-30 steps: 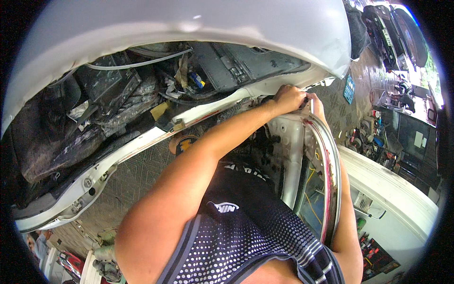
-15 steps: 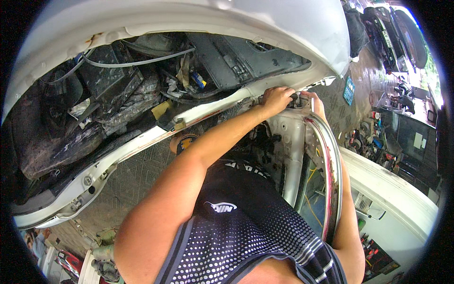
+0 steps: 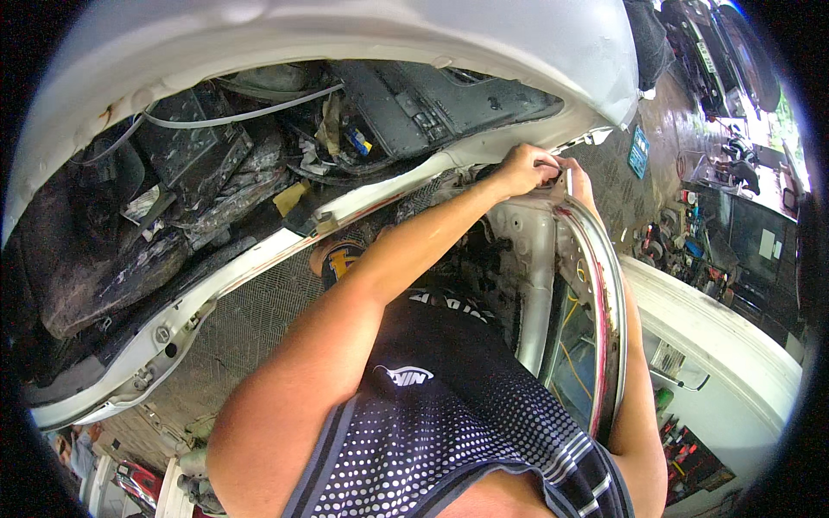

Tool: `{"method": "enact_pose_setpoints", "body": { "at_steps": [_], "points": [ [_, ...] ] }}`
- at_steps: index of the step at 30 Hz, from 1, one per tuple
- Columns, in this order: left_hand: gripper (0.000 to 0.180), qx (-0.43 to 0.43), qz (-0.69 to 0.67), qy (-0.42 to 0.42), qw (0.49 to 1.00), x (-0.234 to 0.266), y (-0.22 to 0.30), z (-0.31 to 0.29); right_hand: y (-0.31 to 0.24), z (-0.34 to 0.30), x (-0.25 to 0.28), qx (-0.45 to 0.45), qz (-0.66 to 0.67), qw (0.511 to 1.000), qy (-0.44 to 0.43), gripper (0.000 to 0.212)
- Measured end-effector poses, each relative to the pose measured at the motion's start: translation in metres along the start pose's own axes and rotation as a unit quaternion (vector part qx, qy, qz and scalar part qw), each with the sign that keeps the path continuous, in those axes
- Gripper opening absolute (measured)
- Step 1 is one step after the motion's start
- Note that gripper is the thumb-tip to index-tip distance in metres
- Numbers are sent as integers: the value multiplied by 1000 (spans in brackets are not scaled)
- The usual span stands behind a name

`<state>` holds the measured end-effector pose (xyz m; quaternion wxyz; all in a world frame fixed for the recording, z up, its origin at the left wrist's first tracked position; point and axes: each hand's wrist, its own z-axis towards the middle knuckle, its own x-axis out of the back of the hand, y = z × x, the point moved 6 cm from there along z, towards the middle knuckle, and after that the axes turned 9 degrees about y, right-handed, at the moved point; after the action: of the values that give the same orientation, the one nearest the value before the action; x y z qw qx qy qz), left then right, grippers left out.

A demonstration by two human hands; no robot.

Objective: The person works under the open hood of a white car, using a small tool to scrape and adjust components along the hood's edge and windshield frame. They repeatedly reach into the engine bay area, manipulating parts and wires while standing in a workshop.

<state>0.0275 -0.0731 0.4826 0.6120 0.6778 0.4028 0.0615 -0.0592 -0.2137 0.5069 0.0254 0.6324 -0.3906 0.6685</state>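
Note:
At the far corner of a car door, beside its curved window frame (image 3: pixel 615 319), both of my hands work close together. My left hand (image 3: pixel 527 169) reaches across with its fingers curled in a pinch. Whatever it pinches is small, dark and mostly hidden by the fingers. My right hand (image 3: pixel 580 181) comes round the outer side of the door, and its bent fingers meet the left fingertips at the corner. A pale metal bit stands up between the hands. The bare inner door panel (image 3: pixel 531 233) shows below them, silvery with holes.
The white car body (image 3: pixel 414 30) arches ahead, its doorway opening on a stripped, dirty interior (image 3: pixel 199 173). A white sill (image 3: pixel 363 203) runs along it. Close by my left forearm, a cap (image 3: pixel 339 262) shows low down. Tools and parts (image 3: pixel 695 250) lie on the right floor, near another white panel (image 3: pixel 708 324).
My left hand has shifted right, closer to my right hand, and its fingers are more tightly pinched. The right hand stays at the door corner. The view has moved slightly.

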Motion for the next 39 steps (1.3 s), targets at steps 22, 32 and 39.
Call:
{"method": "enact_pose_setpoints", "body": {
  "at_steps": [22, 32, 39],
  "points": [
    [10, -329, 293, -102, 892, -11, 10, 9, 24, 0, -8, 15, 75, 997, -2, 46],
    [12, -260, 359, -102, 890, -3, 22, 7, -13, 1, -1, 74, -30, 997, -14, 48],
    [11, -274, 249, -82, 925, 22, -6, -2, -1, -2, -1, 33, 43, 998, -20, 45]
  ]
}}
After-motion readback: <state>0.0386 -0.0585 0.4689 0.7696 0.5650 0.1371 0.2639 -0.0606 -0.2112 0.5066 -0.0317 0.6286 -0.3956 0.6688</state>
